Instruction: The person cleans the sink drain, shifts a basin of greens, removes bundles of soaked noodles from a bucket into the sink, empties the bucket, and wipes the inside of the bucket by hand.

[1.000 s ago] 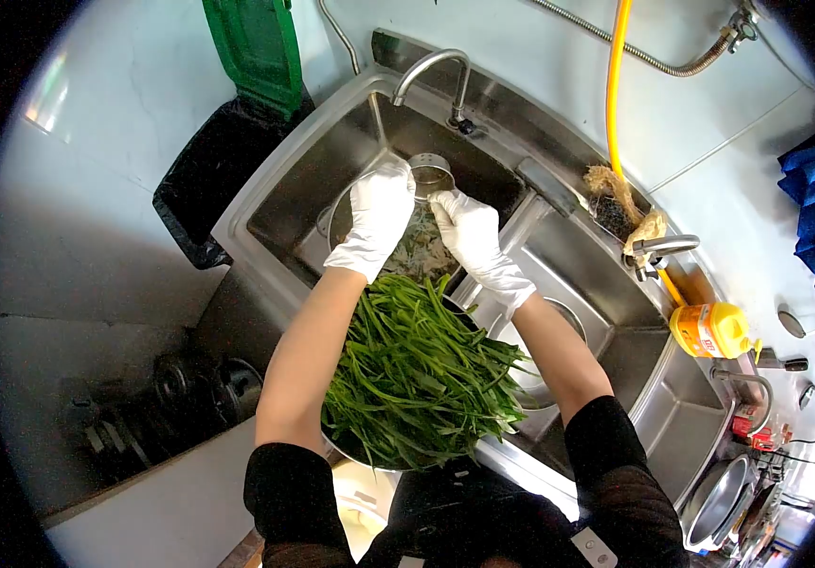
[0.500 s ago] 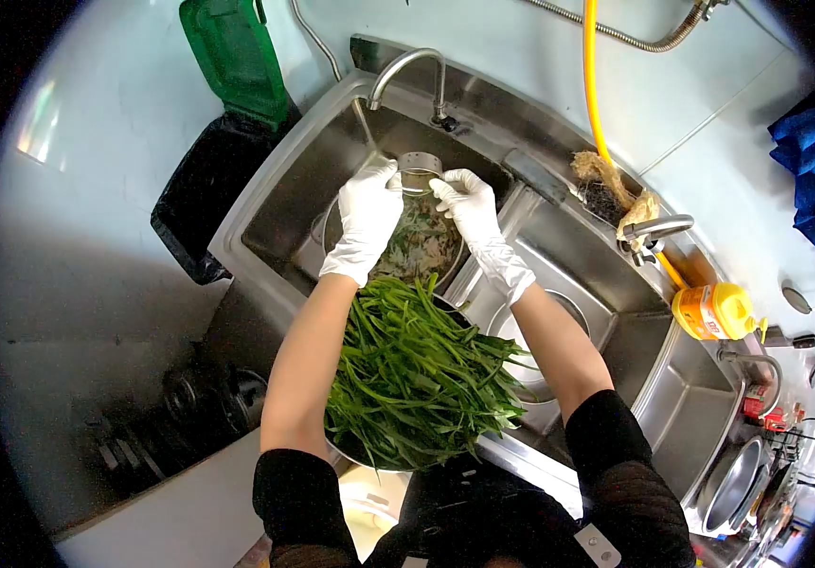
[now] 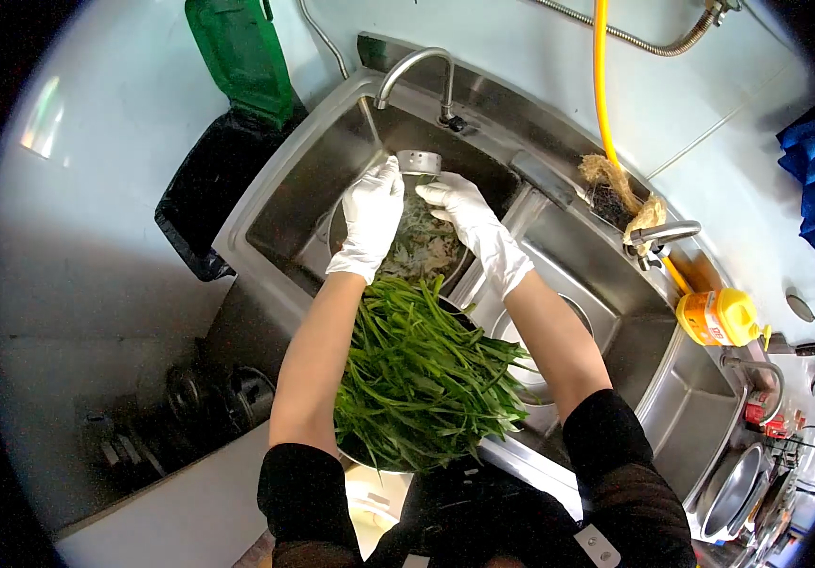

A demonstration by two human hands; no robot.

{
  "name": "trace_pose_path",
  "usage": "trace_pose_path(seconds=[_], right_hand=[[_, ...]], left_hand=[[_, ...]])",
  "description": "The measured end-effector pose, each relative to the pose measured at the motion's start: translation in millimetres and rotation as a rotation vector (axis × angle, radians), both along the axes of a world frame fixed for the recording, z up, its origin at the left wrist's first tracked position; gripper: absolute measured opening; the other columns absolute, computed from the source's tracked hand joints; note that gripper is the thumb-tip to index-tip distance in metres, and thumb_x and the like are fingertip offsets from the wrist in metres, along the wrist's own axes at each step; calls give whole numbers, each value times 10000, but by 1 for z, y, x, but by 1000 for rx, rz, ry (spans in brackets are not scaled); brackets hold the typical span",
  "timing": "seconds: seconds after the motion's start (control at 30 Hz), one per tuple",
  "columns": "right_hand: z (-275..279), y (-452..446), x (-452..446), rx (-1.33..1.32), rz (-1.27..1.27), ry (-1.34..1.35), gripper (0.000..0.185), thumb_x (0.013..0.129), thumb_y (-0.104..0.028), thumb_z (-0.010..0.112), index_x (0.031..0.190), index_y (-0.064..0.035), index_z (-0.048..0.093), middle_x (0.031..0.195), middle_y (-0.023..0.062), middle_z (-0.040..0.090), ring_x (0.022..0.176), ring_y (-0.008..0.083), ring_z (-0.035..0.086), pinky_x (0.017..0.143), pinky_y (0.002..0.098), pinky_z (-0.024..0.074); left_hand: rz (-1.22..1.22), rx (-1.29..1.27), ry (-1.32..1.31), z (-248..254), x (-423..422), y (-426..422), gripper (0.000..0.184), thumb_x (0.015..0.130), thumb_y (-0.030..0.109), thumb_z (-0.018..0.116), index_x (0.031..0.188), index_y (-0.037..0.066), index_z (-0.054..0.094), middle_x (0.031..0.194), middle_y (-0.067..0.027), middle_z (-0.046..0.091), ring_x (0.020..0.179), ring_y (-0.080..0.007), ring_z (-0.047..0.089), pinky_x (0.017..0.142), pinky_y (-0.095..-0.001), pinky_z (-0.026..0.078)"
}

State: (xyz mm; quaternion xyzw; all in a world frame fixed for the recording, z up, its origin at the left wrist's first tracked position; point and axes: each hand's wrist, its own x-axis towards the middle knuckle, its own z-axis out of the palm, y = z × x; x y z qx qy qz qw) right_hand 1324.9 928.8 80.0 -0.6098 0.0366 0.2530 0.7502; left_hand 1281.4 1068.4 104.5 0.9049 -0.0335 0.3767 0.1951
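A short silver sink strainer (image 3: 419, 162) with small holes hangs above a round metal basin (image 3: 331, 234) in the left sink bowl. My white-gloved left hand (image 3: 373, 213) closes on the strainer's left side, where water from the tap (image 3: 415, 57) runs down. Just below and right of it is my gloved right hand (image 3: 469, 210), fingers loosely bent and apart from the strainer. Murky water with leaf scraps (image 3: 419, 241) shows inside the basin. Nearest my body, long green leafy vegetables (image 3: 426, 379) are heaped in a container mostly hidden under them.
A black-lined bin (image 3: 208, 189) with a raised green lid (image 3: 241, 57) stands left. On the right are the middle sink bowl (image 3: 582, 275), a yellow jug (image 3: 718, 316) and another tap (image 3: 665, 232). A yellow hose (image 3: 601, 85) hangs down the wall.
My right hand has come off the strainer's edge and shifted slightly down and left. My left hand stays at the strainer. The whole view has shifted slightly.
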Motion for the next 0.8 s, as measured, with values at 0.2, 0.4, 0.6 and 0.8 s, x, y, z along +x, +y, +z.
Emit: trace_pose_path(seconds=[0.2, 0.4, 0.6, 0.8], right_hand=[[-12, -5, 5, -60, 33, 43, 538, 782, -310, 663, 1181, -2, 476, 1034, 109, 599, 940, 229, 567, 843, 363, 424], [-29, 14, 10, 514, -36, 257, 258, 838, -162, 557, 1055, -25, 531, 1024, 111, 608, 956, 243, 573, 853, 379, 435], [-22, 13, 6, 425, -27, 163, 246, 812, -141, 598, 1028, -31, 557, 982, 92, 619, 901, 219, 584, 817, 361, 447], [-17, 21, 5, 336, -128, 171, 218, 774, -167, 641, 959, -56, 617, 904, 72, 644, 805, 179, 613, 727, 314, 479]], left_hand=[[27, -34, -14, 4, 2, 6, 166, 747, 18, 607, 906, -5, 649, 830, -147, 643, 700, -234, 638, 641, -287, 515], [-6, -109, -16, 5, 4, -6, 161, 740, 24, 602, 887, -18, 649, 860, -163, 643, 750, -248, 639, 706, -293, 511], [90, -323, 16, 8, 16, 0, 183, 729, 25, 621, 899, -34, 652, 853, -162, 655, 743, -223, 646, 683, -279, 505], [95, -473, 54, -2, 21, 1, 199, 736, 38, 625, 917, -39, 650, 823, -152, 663, 703, -178, 640, 660, -256, 497]])
